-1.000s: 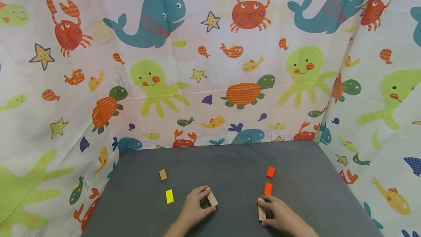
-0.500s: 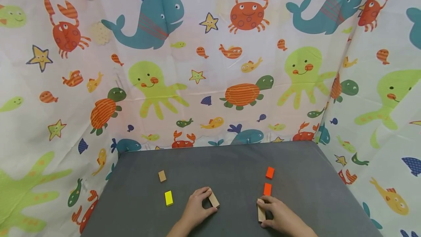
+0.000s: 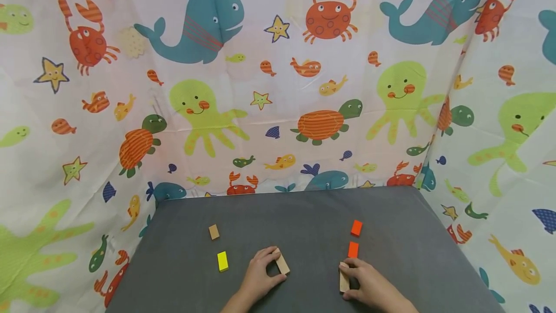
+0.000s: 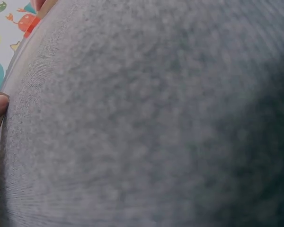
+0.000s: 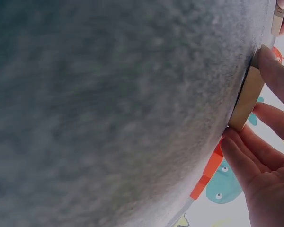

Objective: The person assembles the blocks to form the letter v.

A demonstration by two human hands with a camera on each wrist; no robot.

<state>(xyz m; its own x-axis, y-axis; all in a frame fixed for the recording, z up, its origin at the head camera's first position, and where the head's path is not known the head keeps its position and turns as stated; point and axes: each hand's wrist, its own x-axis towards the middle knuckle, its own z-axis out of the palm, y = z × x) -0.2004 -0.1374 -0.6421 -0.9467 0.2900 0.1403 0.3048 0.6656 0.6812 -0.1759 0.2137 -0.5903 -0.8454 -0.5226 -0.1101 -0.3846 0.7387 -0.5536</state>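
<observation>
On the grey table point(image 3: 304, 211) my left hand point(image 3: 259, 274) curls round a plain wooden block point(image 3: 282, 263) lying near the front middle. My right hand point(image 3: 367, 281) grips a second wooden block point(image 3: 344, 279) standing on its long edge; in the right wrist view that block point(image 5: 247, 100) is pinched between thumb and fingers point(image 5: 253, 156). Two orange blocks point(image 3: 354, 249) point(image 3: 356, 228) lie just beyond the right hand. A yellow block point(image 3: 223, 261) and a small wooden block point(image 3: 214, 232) lie left of the left hand. The left wrist view is mostly grey table surface point(image 4: 146, 118).
A curtain printed with sea animals point(image 3: 278, 86) hangs round the table at the back and both sides. The back half of the grey surface holds nothing.
</observation>
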